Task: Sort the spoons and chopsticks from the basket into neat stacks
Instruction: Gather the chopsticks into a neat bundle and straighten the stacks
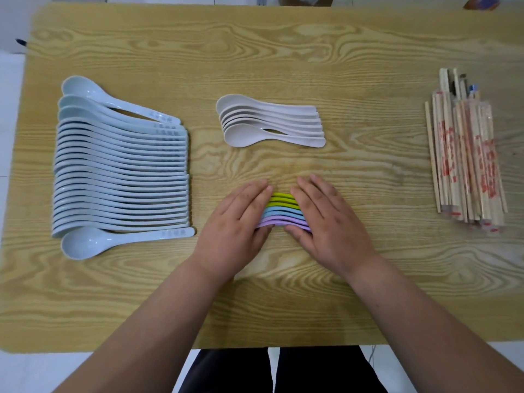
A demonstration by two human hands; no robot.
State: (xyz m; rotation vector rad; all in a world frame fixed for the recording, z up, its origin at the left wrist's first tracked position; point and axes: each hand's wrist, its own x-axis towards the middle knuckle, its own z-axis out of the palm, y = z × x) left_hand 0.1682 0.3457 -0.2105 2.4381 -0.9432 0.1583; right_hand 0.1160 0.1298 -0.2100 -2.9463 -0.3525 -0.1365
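— Well, what is carried by the wood-grain bench [283, 52]?
— Coloured spoons [282, 209] are pressed between the left hand [235, 225] and right hand [331, 222], fingers straight. Blue spoons [122, 171] are laid left, white spoons [269, 126] behind, chopsticks [467, 160] right. Pale floor [8, 95] is seen around.

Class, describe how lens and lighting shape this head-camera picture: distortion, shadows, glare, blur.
Head view: wide-angle distortion bows the table; light is even, with only faint shadows beside the left hand and right hand; lettering on the pale blue spoons is too blurred to read; no strong glare.
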